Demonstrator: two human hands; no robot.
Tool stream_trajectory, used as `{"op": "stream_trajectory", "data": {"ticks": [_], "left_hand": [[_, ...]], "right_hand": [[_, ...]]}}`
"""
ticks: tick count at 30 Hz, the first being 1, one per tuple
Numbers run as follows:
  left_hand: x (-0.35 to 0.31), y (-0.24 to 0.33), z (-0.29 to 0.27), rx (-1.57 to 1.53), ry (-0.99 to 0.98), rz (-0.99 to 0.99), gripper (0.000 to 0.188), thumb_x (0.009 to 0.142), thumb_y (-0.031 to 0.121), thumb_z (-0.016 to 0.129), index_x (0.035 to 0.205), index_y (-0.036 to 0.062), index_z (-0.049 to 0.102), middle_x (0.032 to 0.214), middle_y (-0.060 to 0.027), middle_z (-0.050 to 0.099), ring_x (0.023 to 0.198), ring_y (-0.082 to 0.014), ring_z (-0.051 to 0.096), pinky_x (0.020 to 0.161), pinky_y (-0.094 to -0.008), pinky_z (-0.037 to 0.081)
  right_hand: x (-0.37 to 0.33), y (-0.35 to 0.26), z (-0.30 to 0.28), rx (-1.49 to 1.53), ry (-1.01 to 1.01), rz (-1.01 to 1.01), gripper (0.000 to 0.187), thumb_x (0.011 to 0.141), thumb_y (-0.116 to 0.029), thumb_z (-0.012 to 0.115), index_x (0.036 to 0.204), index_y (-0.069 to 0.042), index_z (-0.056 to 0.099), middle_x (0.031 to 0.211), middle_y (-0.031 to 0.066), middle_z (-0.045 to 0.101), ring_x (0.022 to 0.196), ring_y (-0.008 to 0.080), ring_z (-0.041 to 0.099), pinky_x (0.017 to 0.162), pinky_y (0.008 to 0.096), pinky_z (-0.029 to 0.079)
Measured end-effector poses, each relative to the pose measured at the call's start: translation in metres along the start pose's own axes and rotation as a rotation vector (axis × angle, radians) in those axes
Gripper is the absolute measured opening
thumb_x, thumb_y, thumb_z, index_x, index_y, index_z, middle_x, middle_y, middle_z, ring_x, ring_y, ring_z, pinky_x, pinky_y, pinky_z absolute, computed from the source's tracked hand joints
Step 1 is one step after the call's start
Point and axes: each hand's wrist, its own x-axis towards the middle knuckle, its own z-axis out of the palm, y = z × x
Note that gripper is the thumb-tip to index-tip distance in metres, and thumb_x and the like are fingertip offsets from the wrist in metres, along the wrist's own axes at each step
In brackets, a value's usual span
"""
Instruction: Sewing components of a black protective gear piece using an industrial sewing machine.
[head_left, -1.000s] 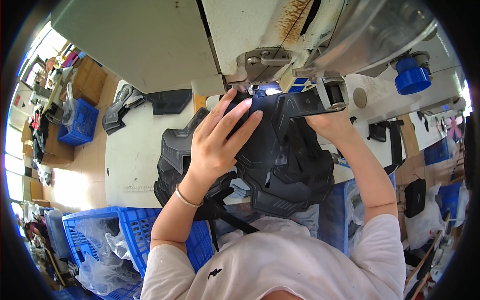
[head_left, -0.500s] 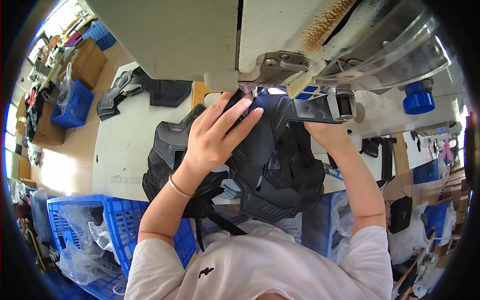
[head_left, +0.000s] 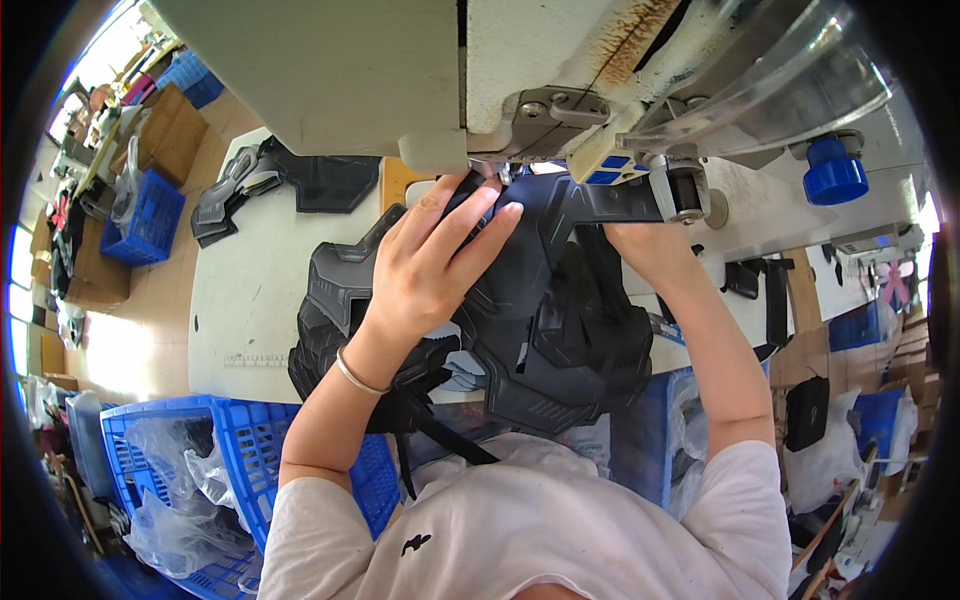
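Note:
A large black moulded panel (head_left: 545,370) with angular raised shapes lies under a sewing machine (head_left: 330,80) and hangs over the table's front edge. On its upper left part, close by the needle area, rests my left hand (head_left: 425,260), fingers stretched and slightly spread, pressing dark material down. My right hand (head_left: 640,240) reaches beneath the panel's right arm beside the machine; its fingers are hidden there. More black and grey pieces (head_left: 335,285) are bunched left of my left forearm. A black strap (head_left: 450,440) trails from them toward my shirt.
Further dark panels (head_left: 330,185) lie at the table's far left. A ruler strip (head_left: 255,361) is on the pale tabletop (head_left: 240,310). Blue crates with plastic bags stand below, one (head_left: 235,450) at left. The machine's blue knob (head_left: 835,180) and clear shield (head_left: 770,110) overhang the right.
The view has shifted slightly. Both hands keep nearly the same places on and under the panel, whose lower edge sits a little higher in the picture.

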Motion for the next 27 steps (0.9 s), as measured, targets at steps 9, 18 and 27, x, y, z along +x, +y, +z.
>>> {"op": "stream_trajectory", "data": {"ticks": [9,18,27], "left_hand": [[0.004,0.003,-0.002,-0.098,-0.028,-0.080,0.045,0.060,0.002,0.062,0.103,0.0050,0.073,0.105,-0.0115,0.064,0.105,-0.0391,0.063,0.088,-0.0437,0.054],[0.001,0.022,-0.004,-0.145,0.036,-0.457,0.040,0.067,0.004,0.076,0.107,0.0094,0.072,0.109,-0.0097,0.064,0.115,-0.0315,0.051,0.100,-0.0358,0.044],[-0.005,0.082,0.014,-2.317,0.374,-1.541,0.018,0.096,0.012,0.050,0.110,0.0034,0.059,0.105,-0.0104,0.066,0.093,-0.0224,0.065,0.080,-0.0395,0.055]], "right_hand": [[-0.006,-0.005,-0.005,-0.015,-0.005,0.097,0.010,0.074,-0.011,0.068,0.082,-0.005,0.064,0.075,0.0093,0.064,0.068,0.0284,0.064,0.058,0.0368,0.050],[-0.018,0.017,-0.023,0.986,-0.614,1.313,0.016,0.088,-0.018,0.064,0.091,-0.003,0.062,0.076,0.0080,0.068,0.062,0.0136,0.065,0.054,0.0245,0.051],[-0.035,-0.087,-0.036,1.470,-0.075,1.056,0.018,0.089,-0.010,0.058,0.100,0.004,0.061,0.083,0.0088,0.066,0.062,0.0142,0.063,0.051,0.0278,0.051]]}}
